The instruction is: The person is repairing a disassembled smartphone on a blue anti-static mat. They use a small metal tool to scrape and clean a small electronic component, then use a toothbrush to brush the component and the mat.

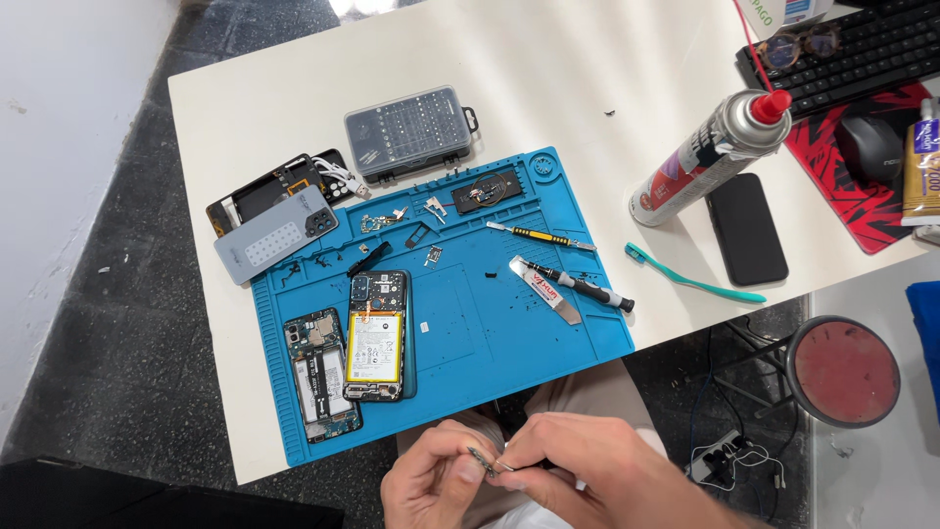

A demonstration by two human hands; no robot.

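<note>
Both hands meet near the surface's edge: left hand (431, 482) and right hand (578, 468) pinch a small metal part (487, 461) lying crosswise between them.

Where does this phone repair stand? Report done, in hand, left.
Done: two phones lie opened on the blue mat, back cover set aside. In hand: left hand and right hand pinch a small part over the lap. Left: both phones unclosed, loose parts unfitted.

Blue mat (470, 333) on a white table (548, 69). Grey case (409, 130) near the mat's far edge. Yellow-handled screwdriver (540, 235). Teal toothbrush (693, 282). Black phone (747, 228) beside a silver can (707, 157), red-capped. Red-and-black patterned mouse pad (832, 157) at the table's right edge.
</note>
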